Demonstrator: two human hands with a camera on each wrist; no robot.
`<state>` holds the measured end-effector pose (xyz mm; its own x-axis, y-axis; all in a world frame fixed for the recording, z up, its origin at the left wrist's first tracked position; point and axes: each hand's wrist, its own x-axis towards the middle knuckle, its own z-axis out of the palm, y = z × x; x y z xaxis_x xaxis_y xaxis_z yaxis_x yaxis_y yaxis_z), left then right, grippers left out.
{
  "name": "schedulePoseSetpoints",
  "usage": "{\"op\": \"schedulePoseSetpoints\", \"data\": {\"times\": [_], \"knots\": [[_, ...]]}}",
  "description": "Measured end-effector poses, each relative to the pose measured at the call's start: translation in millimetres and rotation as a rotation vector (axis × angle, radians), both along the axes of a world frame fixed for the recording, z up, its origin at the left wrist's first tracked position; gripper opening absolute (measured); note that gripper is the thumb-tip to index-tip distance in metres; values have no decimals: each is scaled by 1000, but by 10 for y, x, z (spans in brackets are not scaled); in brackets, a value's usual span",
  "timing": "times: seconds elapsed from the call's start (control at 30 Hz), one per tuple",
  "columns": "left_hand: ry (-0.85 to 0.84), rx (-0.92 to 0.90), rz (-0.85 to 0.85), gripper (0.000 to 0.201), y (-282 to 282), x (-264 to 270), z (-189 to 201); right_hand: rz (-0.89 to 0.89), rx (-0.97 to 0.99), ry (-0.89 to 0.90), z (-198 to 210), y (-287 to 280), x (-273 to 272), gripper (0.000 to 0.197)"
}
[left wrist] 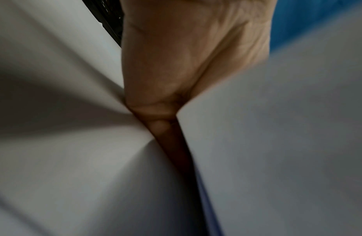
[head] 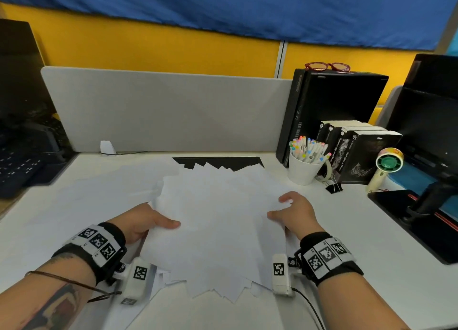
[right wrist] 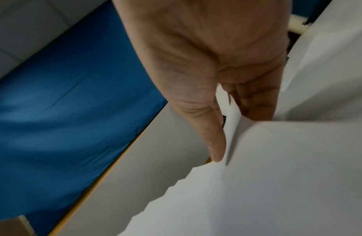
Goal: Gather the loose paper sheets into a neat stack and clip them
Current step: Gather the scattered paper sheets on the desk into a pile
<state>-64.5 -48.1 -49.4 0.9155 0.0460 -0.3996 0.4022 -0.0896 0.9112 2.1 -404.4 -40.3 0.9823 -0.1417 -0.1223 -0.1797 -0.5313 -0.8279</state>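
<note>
A ragged pile of white paper sheets (head: 218, 220) lies fanned out at the middle of the white desk (head: 359, 267), corners sticking out at the far and near ends. My left hand (head: 148, 222) grips the pile's left edge, thumb on top and fingers hidden beneath. My right hand (head: 295, 210) grips the right edge the same way. In the left wrist view the left hand (left wrist: 166, 95) is wedged between sheets (left wrist: 277, 143). The right wrist view shows the right hand (right wrist: 226, 103) pinching fanned sheets (right wrist: 257, 175). A black binder clip (head: 334, 187) lies on the desk right of the pile.
A black folder (head: 223, 161) lies under the pile's far end. At the right stand a white cup of markers (head: 306, 165), black books (head: 359, 156), a small hand fan (head: 385, 167) and a black computer case (head: 329, 106). A grey partition (head: 161, 109) closes the back; a keyboard (head: 19, 166) lies at left.
</note>
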Motion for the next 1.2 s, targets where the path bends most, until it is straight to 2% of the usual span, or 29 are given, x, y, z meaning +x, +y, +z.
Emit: {"op": "schedulePoseSetpoints", "data": {"times": [0.07, 0.17, 0.27, 0.33, 0.47, 0.57, 0.67, 0.73, 0.77, 0.8, 0.87, 0.9, 0.97, 1.03, 1.13, 1.2], "knots": [[1, 0, -11, 112, 18, 5, -18, 25, -25, -20, 41, -21, 2, 56], [11, 19, -30, 109, 18, -23, 10, 133, -158, -17, 70, -42, 29, 48], [22, 62, -8, 78, -42, -54, 70, 85, -159, -19, 93, -47, 49, 16], [33, 68, 67, 59, -75, -44, 80, 49, -133, -30, 86, -49, 79, 20], [65, 107, 233, 69, -51, 17, 41, -11, -203, -46, 61, -36, 117, 36], [90, 139, 304, 81, -114, 25, 56, -148, -289, -113, 22, -87, 133, 43], [57, 137, 374, 79, -132, 65, 25, -250, -294, -124, 79, -141, 151, 29], [46, 105, 394, 75, -110, 72, 0, -131, -255, 46, 187, -156, 138, 13], [44, 76, 383, 69, -108, 58, 12, -44, -191, 175, 249, -164, 94, 10], [46, 40, 359, 63, -97, 38, 15, 50, -114, 301, 316, -171, 34, 17], [28, -19, 242, 61, -83, -15, 11, 217, -38, 437, 402, -167, -73, 46], [15, -22, 180, 70, -75, -38, 2, 270, -57, 449, 400, -162, -90, 56], [-8, -9, 82, 101, -33, -21, -74, 244, -46, 369, 338, -130, -79, 58], [-26, -9, 45, 113, -21, -12, -111, 170, -40, 256, 222, -48, -23, 51], [-36, -4, 31, 106, -24, -9, -107, 208, -231, 199, 122, 81, 47, 26], [-52, -10, 50, 87, -21, -6, -115, 171, -318, 175, 89, 71, 71, 38]]}}
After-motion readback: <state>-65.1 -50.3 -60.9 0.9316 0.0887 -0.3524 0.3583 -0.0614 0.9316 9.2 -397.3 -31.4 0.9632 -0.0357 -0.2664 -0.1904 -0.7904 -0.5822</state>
